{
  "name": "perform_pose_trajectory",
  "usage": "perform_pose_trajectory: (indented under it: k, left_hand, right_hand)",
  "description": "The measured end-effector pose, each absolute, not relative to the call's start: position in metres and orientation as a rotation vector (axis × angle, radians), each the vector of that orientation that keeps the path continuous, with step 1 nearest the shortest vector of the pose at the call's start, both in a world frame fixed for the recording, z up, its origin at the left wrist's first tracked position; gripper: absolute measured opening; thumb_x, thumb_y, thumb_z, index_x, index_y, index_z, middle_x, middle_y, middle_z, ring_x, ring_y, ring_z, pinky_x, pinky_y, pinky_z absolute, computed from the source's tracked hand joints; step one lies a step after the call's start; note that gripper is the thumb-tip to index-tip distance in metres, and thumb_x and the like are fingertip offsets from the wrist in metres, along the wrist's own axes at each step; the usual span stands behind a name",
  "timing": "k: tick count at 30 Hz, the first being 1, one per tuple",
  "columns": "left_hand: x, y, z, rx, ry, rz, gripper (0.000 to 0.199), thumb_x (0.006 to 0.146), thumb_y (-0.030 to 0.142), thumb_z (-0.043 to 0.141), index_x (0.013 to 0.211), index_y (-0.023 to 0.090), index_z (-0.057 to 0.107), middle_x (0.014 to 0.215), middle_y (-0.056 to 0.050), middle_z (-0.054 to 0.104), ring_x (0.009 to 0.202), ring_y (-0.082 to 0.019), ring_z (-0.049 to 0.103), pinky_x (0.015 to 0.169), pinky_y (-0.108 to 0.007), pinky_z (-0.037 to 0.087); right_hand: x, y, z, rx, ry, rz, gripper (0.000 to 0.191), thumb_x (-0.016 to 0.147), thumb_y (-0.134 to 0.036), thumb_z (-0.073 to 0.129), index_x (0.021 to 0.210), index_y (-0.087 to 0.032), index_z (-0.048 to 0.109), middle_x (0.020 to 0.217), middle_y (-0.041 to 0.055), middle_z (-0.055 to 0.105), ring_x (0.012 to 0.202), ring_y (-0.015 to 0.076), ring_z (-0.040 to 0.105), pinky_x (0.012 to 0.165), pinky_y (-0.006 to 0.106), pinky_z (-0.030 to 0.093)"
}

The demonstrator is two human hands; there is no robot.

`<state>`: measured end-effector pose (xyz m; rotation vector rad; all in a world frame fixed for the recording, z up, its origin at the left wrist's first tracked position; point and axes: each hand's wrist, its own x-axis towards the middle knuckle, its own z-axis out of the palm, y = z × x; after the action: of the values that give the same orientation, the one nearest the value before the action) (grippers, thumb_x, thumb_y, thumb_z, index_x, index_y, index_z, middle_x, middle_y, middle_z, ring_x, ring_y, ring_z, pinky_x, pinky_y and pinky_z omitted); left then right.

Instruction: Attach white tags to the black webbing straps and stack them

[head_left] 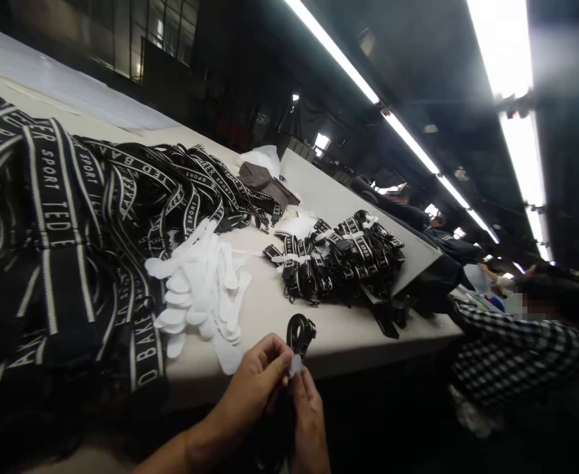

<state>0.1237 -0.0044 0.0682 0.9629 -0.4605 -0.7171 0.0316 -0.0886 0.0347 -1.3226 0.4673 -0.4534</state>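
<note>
Near the table's front edge, a folded black strap (300,330) shows its looped end above my fingers, the rest hanging dark between my hands. A small white strip (295,366) crosses it at my fingertips. My left hand (257,375) is closed, thumb and forefinger pinching at the strip. Lower and to the right, my right hand (310,418) closes its fingers round the strap just under the strip. Just left of my hands lies a heap of white strips with rounded ends (203,289).
Long black lettered straps (57,217) are piled across the table's left side. Tied strap bundles (343,253) lie beyond my hands. A brown folded piece (264,181) and a white bag (260,159) stand farther back. A person in a checked shirt (516,349) is at right.
</note>
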Motion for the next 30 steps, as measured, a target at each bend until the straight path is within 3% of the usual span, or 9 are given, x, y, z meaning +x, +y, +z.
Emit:
perform_pose_trajectory:
  k: [4, 7, 11, 17, 21, 24, 27, 30]
  left_hand:
    - [0.142, 0.010, 0.085, 0.897, -0.394, -0.576, 0.042, 0.075, 0.054, 0.073, 0.073, 0.016, 0.053, 0.064, 0.003, 0.057, 0.052, -0.007, 0.045, 0.052, -0.019, 0.036]
    - [0.150, 0.020, 0.090, 0.916, -0.368, -0.537, 0.038, 0.077, 0.049, 0.072, 0.073, 0.016, 0.054, 0.068, 0.002, 0.059, 0.052, -0.007, 0.046, 0.051, -0.019, 0.035]
    - [0.147, 0.014, 0.073, 0.968, -0.407, -0.646, 0.045, 0.075, 0.057, 0.070, 0.071, 0.017, 0.052, 0.061, 0.003, 0.058, 0.046, -0.007, 0.045, 0.047, -0.019, 0.031]
    - [0.140, -0.003, 0.045, 1.007, -0.578, -0.806, 0.052, 0.073, 0.066, 0.066, 0.072, 0.017, 0.049, 0.057, 0.002, 0.057, 0.041, -0.007, 0.044, 0.043, -0.019, 0.028]
    - [0.140, -0.002, 0.044, 0.986, -0.591, -0.816, 0.049, 0.074, 0.064, 0.064, 0.073, 0.018, 0.047, 0.056, 0.002, 0.057, 0.041, -0.006, 0.042, 0.041, -0.019, 0.027]
    - [0.140, 0.001, 0.047, 0.994, -0.569, -0.816, 0.046, 0.073, 0.061, 0.064, 0.074, 0.019, 0.047, 0.056, 0.002, 0.057, 0.040, -0.007, 0.042, 0.041, -0.019, 0.029]
    - [0.139, 0.004, 0.049, 1.013, -0.540, -0.829, 0.041, 0.072, 0.056, 0.064, 0.074, 0.020, 0.046, 0.054, 0.003, 0.056, 0.038, -0.006, 0.040, 0.040, -0.020, 0.029]
    - [0.137, 0.007, 0.052, 1.010, -0.511, -0.850, 0.035, 0.070, 0.049, 0.065, 0.075, 0.020, 0.046, 0.052, 0.004, 0.056, 0.039, -0.007, 0.040, 0.043, -0.021, 0.029]
  right_hand:
    - [0.051, -0.118, 0.060, -1.734, 0.469, -0.681, 0.039, 0.084, -0.055, 0.063, 0.097, -0.018, 0.068, 0.081, 0.0035, 0.067, 0.077, 0.0198, 0.061, 0.071, 0.028, 0.048]
    - [0.079, -0.154, 0.097, -1.912, 0.454, -0.870, 0.039, 0.085, -0.053, 0.061, 0.097, -0.017, 0.069, 0.082, 0.0036, 0.067, 0.076, 0.0195, 0.059, 0.069, 0.027, 0.047]
    - [0.141, -0.213, 0.145, -2.158, 0.402, -1.069, 0.036, 0.086, -0.048, 0.056, 0.097, -0.017, 0.070, 0.088, 0.0046, 0.070, 0.080, 0.0202, 0.060, 0.075, 0.028, 0.046]
    - [0.233, -0.279, 0.162, -2.528, 0.779, -0.968, 0.033, 0.085, -0.043, 0.051, 0.089, -0.017, 0.071, 0.079, 0.0043, 0.070, 0.075, 0.0204, 0.061, 0.070, 0.026, 0.045]
    - [0.261, -0.279, 0.143, -2.570, 0.886, -1.013, 0.039, 0.084, -0.030, 0.055, 0.118, -0.012, 0.062, 0.101, 0.0140, 0.070, 0.090, 0.0249, 0.064, 0.078, 0.030, 0.045]
    - [0.264, -0.268, 0.131, -2.624, 0.833, -1.101, 0.041, 0.087, -0.022, 0.050, 0.126, -0.011, 0.055, 0.129, 0.0211, 0.057, 0.116, 0.0293, 0.054, 0.092, 0.036, 0.041]
    - [0.263, -0.259, 0.129, -2.788, 0.673, -1.210, 0.027, 0.085, -0.016, 0.049, 0.105, -0.011, 0.066, 0.135, 0.0223, 0.051, 0.128, 0.0334, 0.042, 0.101, 0.044, 0.034]
    - [0.266, -0.241, 0.135, -2.863, 0.423, -1.379, 0.023, 0.085, -0.014, 0.048, 0.086, -0.013, 0.071, 0.122, 0.0204, 0.061, 0.120, 0.0332, 0.048, 0.100, 0.047, 0.034]
